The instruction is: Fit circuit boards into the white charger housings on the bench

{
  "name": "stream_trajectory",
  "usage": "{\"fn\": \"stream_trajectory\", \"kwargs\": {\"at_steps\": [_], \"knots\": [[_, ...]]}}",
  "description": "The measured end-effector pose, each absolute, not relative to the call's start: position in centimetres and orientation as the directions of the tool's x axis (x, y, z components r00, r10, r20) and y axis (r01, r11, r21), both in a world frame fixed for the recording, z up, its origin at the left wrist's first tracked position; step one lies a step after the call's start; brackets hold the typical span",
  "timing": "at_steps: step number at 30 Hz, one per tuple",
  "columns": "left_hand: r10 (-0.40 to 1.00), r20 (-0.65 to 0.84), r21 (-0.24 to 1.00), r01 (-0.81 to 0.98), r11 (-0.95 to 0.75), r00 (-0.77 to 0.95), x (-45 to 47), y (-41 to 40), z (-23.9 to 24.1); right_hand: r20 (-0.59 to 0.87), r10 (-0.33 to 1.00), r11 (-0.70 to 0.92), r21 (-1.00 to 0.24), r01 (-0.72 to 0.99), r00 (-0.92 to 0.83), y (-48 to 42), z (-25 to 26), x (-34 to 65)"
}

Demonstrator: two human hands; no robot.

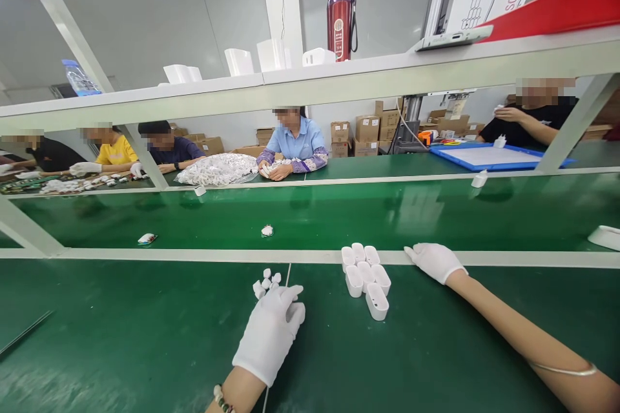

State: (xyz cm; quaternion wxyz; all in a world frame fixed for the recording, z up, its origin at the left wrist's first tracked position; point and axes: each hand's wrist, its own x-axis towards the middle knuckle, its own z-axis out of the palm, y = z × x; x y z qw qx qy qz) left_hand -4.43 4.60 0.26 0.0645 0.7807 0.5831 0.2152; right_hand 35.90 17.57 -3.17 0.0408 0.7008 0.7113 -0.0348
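Left hand (pixel 271 329), white-gloved, palm down on the green mat surface (pixel 121 335), fingers loosely curled, tips touching a small cluster of tiny white plastic parts (pixel 266 282) — nothing clearly gripped. Right hand (pixel 434 261), also gloved, flat and open against the white rail (pixel 194 255) at the surface's far edge, holding nothing. Between both hands — a group of small white plastic cups (pixel 364 274), open ends up, just left of the right hand, not touched.
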Motion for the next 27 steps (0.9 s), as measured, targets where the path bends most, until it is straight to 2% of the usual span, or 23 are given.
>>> {"fn": "stream_trajectory", "kwargs": {"at_steps": [5, 13, 21, 27], "knots": [[0.940, 0.186, 0.326, 0.885, -0.332, 0.284, -4.2, 4.7, 0.2, -0.112, 0.994, 0.020, 0.016, 1.000, -0.018, 17.8, -3.3, 35.9], [0.931, 0.208, 0.331, 0.874, -0.356, 0.300, -4.1, 4.4, 0.3, -0.099, 0.995, 0.016, 0.008, 1.000, -0.015, 17.8, -3.2, 35.9], [0.928, 0.163, 0.206, 0.908, -0.365, 0.336, -3.0, 3.7, -0.5, -0.093, 0.996, -0.014, -0.013, 1.000, 0.013, 17.8, -3.4, 35.8], [0.821, 0.044, 0.172, 0.805, -0.567, 0.569, -1.3, 2.6, -0.7, -0.097, 0.995, -0.012, -0.007, 1.000, 0.011, 17.8, -3.4, 35.9]]}}
